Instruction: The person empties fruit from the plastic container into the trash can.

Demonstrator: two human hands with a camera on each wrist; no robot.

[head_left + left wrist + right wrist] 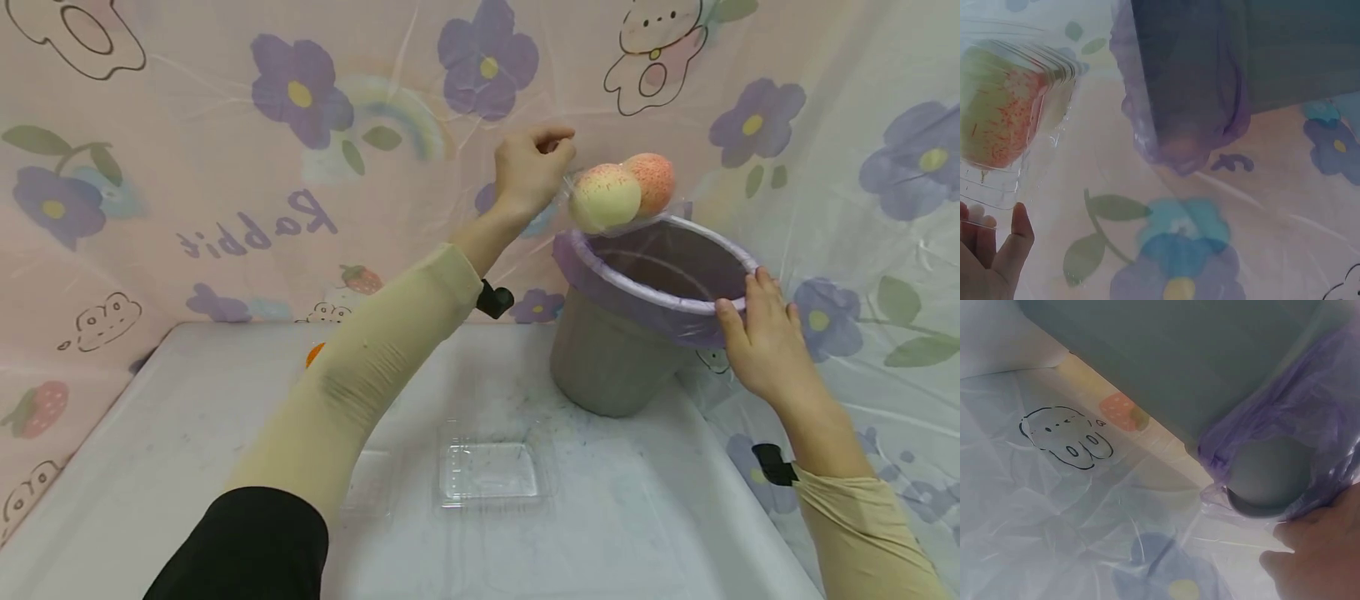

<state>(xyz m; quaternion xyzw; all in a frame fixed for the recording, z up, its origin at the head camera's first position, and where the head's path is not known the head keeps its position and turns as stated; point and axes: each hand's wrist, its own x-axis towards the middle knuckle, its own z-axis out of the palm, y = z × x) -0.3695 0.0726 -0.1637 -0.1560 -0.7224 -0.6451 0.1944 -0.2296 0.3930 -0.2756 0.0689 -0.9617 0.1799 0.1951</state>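
In the head view my left hand (528,171) is raised at the left of the bin and pinches the edge of a clear plastic box. Inside it are two speckled, peach-like fruits, one yellow-green (606,200) and one orange-pink (651,179). The box hangs over the bin's far left rim. In the left wrist view the fingertips of my left hand (991,256) are at the box's lower edge. My right hand (772,350) rests with extended fingers on the near right rim of the grey trash bin (615,358), over its purple liner bag (686,325).
Another clear plastic box (491,471) lies on the white-covered table (622,517), with a further clear piece (370,483) partly behind my left sleeve. Something orange (315,354) peeks out beyond that arm. A printed curtain (405,208) backs the table and continues along the right side.
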